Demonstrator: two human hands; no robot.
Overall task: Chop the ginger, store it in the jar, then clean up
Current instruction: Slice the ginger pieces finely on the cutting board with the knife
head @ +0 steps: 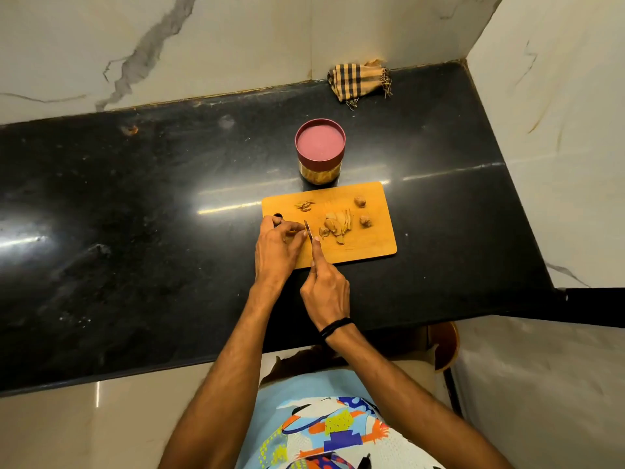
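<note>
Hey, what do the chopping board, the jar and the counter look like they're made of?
The chopping board is probably wood or bamboo: warm tan, matte face. The jar has a clear body, glass or plastic, cannot tell which; its maroon lid looks like matte plastic. The counter looks like polished black stone, perhaps granite: speckled, mirroring the lights.

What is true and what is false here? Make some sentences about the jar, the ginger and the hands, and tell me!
1. The jar has its red lid on. True.
2. The right hand holds the knife. True.
3. The checked cloth lies on the cutting board. False: it lies in the counter's far corner, by the wall.
4. All the ginger is sliced. False: two whole knobs lie on the cutting board's right side.
5. The jar stands on the cutting board. False: it stands on the counter behind it.
</note>
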